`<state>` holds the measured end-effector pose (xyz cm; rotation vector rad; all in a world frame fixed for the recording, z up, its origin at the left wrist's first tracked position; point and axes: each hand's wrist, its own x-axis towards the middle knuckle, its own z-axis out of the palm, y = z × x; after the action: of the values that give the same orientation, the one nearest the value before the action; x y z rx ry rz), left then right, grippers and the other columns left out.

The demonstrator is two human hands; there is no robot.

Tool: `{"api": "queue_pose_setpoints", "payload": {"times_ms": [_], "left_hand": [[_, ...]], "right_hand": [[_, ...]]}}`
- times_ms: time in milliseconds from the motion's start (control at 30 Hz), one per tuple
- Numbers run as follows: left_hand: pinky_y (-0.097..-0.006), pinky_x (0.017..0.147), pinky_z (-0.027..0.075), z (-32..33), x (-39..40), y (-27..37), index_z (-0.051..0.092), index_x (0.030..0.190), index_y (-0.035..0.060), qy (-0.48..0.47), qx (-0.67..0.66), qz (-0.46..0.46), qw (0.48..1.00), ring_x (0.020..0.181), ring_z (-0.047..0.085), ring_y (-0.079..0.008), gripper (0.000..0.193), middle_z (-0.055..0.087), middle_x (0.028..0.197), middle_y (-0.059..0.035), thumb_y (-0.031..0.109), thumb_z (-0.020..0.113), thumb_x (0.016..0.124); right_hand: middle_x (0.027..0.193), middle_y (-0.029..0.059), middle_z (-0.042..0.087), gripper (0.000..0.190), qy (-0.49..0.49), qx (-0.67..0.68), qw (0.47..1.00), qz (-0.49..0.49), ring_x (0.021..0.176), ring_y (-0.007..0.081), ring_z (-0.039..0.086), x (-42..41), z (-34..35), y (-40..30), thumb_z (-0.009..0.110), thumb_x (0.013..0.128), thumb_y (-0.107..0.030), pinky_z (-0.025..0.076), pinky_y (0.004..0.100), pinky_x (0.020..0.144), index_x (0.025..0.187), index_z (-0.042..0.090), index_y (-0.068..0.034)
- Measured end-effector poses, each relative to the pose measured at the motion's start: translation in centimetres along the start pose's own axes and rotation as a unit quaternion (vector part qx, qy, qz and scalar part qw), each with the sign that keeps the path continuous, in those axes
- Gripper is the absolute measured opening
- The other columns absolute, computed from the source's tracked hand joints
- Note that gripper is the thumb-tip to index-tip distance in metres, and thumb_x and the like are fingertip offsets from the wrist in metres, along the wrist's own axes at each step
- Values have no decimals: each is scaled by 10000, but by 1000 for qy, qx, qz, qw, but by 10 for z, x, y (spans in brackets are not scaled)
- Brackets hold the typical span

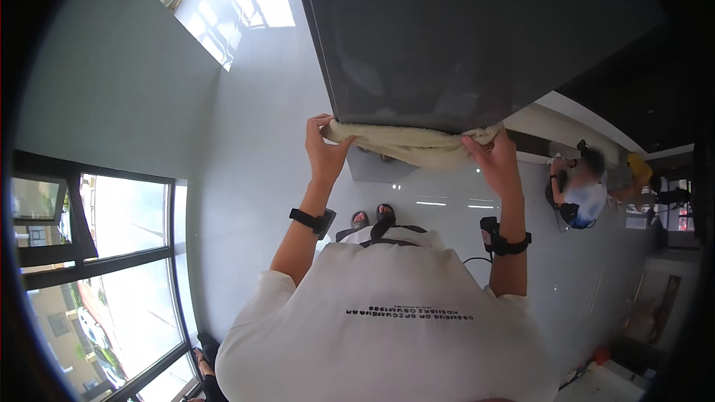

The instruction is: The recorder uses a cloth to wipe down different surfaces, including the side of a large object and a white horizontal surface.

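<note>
A cream, fluffy cloth (410,138) stretches sideways along the near edge of a large dark, glossy panel (419,56). My left hand (327,148) pinches the cloth's left end, thumb below and fingers above, close to the panel's corner. At the right end, my right hand (494,153) grips a bunched part of it, with some fingers hidden behind. The cloth sags a little between the hands. It lies against the panel's edge or just under it; which of the two I cannot tell.
Windows with dark frames (125,251) line the left side. A seated person (584,190) is at the right, with another person in yellow (639,170) beyond. Part of someone's arm (205,365) shows at the lower left. My sandalled feet (385,212) stand on glossy grey floor (257,139).
</note>
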<state>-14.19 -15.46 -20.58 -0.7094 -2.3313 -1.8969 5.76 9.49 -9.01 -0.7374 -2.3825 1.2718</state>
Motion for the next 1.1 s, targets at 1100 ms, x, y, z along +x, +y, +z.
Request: {"api": "queue_pose_setpoints", "payload": {"times_ms": [1100], "left_hand": [[-355,930,528,-17,31,120,275,1465,40,73,-153,132,977,1123,592,-237,905,532,1316,-193,33,793,722]], "right_hand": [[1108,118,623,290,289,180,912,-230,995,144,611,13,6,-18,613,949,-128,483,262,854,1156,502,42]]}}
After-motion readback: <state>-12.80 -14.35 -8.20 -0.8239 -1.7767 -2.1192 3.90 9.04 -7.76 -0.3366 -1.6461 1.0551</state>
